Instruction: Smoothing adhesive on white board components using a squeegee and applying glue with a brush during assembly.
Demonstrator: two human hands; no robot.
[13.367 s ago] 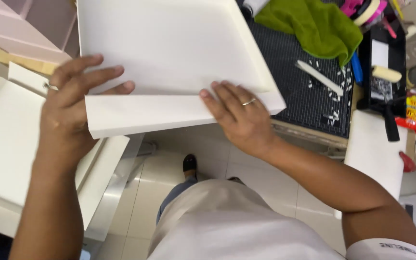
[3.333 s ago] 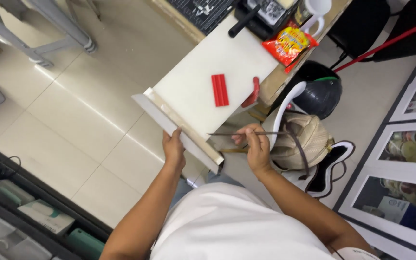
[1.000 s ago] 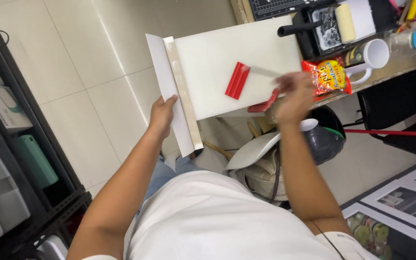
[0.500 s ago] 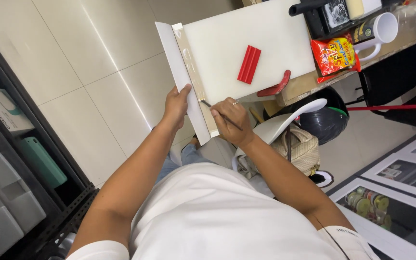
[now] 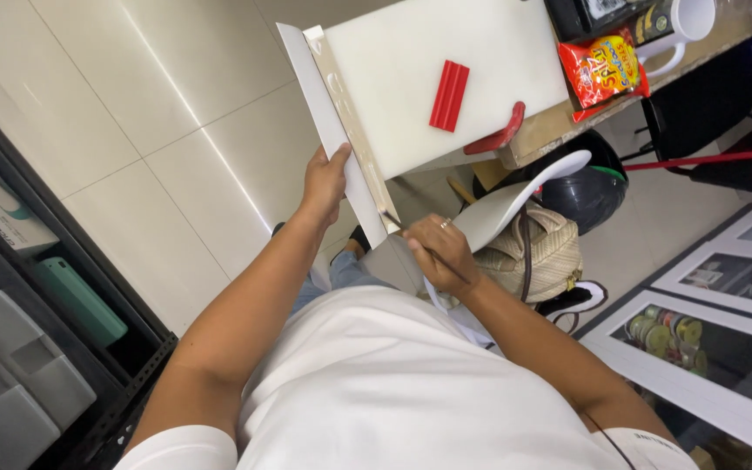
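1. A white board [image 5: 446,70] fills the upper centre of the frame, over the desk [image 5: 559,130] edge.
2. A red scraper [image 5: 450,96] lies on it.
3. Left hand [image 5: 325,178]: grip closed on the board's folded edge strip [image 5: 328,122].
4. Right hand [image 5: 441,252]: grip pinching a thin brush [image 5: 393,219], tip at the strip's lower end.

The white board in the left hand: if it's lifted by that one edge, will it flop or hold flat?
The white board probably holds flat: its edges look straight though it overhangs the bench. It seems light, since the left hand steadies it with fingertips alone. The red bar lying loose on top might slide off if the board tilts.
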